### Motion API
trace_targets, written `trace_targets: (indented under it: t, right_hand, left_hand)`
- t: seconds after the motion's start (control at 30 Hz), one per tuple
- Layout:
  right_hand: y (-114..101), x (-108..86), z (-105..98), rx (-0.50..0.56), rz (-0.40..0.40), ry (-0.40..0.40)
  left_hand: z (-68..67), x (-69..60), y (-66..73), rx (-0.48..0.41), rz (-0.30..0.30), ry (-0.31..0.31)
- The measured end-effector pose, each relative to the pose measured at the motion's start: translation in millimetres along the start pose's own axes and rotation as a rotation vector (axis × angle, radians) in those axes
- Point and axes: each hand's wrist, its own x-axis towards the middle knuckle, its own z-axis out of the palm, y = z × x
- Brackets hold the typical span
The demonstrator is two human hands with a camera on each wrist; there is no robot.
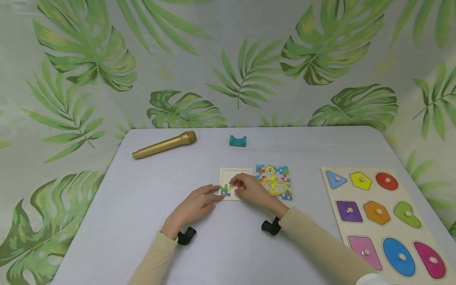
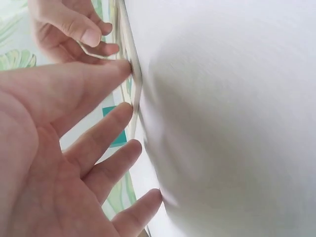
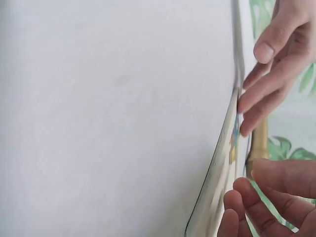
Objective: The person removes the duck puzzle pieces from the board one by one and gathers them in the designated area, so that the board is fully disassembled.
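A pale wooden puzzle tray [image 1: 236,169] lies mid-table, with a few colourful jigsaw pieces [image 1: 225,190] at its lower left. My left hand [image 1: 197,204] touches the tray's left edge, its fingers extended and spread; the left wrist view shows fingertips against the tray rim [image 2: 137,81]. Over the tray hovers my right hand [image 1: 254,190], fingers loosely bent. In the right wrist view its thumb and fingertips [image 3: 242,186] are apart, and I see nothing between them. Several more jigsaw pieces [image 1: 281,170], laid together as a yellow and blue picture, sit right of the tray.
A gold microphone [image 1: 164,145] lies at the back left. Behind the tray stands a small teal block [image 1: 238,141] with a curved notch. A shape board [image 1: 360,202] with knobbed coloured shapes takes up the right side. A leaf-patterned cloth [image 1: 249,107] hangs behind the table.
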Motion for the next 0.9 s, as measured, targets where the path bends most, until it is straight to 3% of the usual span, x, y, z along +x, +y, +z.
trace_targets:
  t: [0.23, 0.6, 0.9]
  right_hand:
    - [-8.4, 8.1, 12.4, 0.001, 0.009, -0.012]
    - [-14.9, 9.4, 15.9, 0.044, 0.044, 0.022]
    - [-17.9, 12.6, 19.1, 0.065, 0.026, 0.073]
  left_hand:
    - [-1.6, -3.7, -2.0, 0.034, 0.023, -0.034]
    - [-3.7, -6.0, 3.4, 0.009, -0.045, -0.079]
    - [-3.2, -7.1, 2.0, -0.003, -0.065, -0.089]
